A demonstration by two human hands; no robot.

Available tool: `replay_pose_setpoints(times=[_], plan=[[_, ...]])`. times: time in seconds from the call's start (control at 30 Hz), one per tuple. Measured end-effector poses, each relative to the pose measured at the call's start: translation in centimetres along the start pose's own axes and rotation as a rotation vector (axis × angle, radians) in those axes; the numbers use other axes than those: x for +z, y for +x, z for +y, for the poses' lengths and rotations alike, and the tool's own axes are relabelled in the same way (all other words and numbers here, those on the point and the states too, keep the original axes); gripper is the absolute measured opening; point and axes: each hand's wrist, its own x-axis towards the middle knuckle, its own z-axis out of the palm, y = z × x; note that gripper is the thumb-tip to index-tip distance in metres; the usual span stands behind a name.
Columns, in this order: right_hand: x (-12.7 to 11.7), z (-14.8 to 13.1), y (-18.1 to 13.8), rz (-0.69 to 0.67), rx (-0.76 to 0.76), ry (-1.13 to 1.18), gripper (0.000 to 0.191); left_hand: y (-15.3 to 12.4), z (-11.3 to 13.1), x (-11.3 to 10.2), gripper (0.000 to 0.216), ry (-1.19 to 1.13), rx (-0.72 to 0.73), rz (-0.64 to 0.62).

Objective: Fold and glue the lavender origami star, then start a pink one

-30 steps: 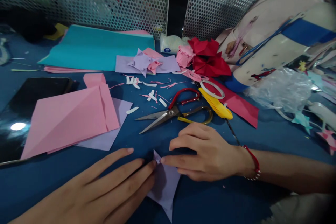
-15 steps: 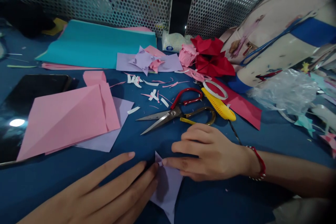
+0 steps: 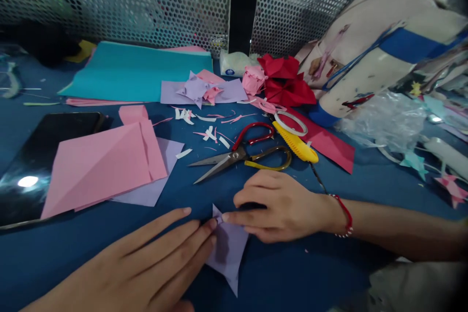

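Observation:
A folded sheet of light purple origami paper (image 3: 229, 243) lies on the table, with a pointed corner up and another toward me. My left hand (image 3: 157, 256) reaches over its left side, fingers stretched out and fingertips at the small fold near the top corner. From the right, my right hand (image 3: 278, 207) grips that same fold, its index fingertip on it and its other fingers curled. The right thumb is mostly hidden. Just beyond my right hand rest open scissors (image 3: 236, 156) with one red and one yellow handle.
A pink folded paper (image 3: 102, 165) overlaps a dark phone (image 3: 44, 141) at left. Teal sheets (image 3: 142, 68), a purple paper star (image 3: 195, 88) and red paper flowers (image 3: 288, 87) lie behind. A yellow cutter (image 3: 294, 141), tape roll (image 3: 290, 123) and bottle (image 3: 376, 70) are at right.
The view has shifted slightly, so things sit a little differently in the frame. Both hands stay at the same fold of the purple paper.

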Motion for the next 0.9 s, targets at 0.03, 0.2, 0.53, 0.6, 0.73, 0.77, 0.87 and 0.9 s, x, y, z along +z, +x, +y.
replay_pose_setpoints(times=[0.03, 0.2, 0.53, 0.6, 0.73, 0.77, 0.87, 0.9], plan=[[0.1, 0.1, 0.0, 0.022, 0.016, 0.042, 0.024, 0.4, -0.1, -0.1, 0.046, -0.016, 0.0, 0.026], [0.4, 0.5, 0.0, 0.113, 0.087, 0.162, 0.029, 1.7, -0.9, -0.4, 0.023, 0.001, -0.037, 0.129], [1.1, -0.2, -0.1, 0.001, 0.022, 0.158, 0.047, 2.1, 0.7, -0.2, 0.023, -0.064, -0.016, 0.149], [1.1, -0.1, -0.1, -0.02, 0.034, 0.164, 0.047, 2.2, 1.1, -0.1, 0.022, -0.077, -0.02, 0.168], [0.7, 0.1, 0.0, -0.086, 0.058, 0.137, 0.045, 2.5, 2.2, 0.1, 0.023, -0.091, 0.019, 0.192], [0.6, 0.1, 0.1, -0.097, 0.067, 0.133, 0.043, 2.4, 2.5, 0.2, 0.02, -0.111, 0.025, 0.198], [0.2, 0.2, 0.1, -0.12, 0.104, 0.149, 0.035, 2.0, 3.3, 0.8, 0.015, -0.158, 0.019, 0.215], [0.1, 0.1, 0.1, -0.119, 0.118, 0.163, 0.031, 1.8, 3.6, 1.0, 0.018, -0.151, 0.023, 0.207]])
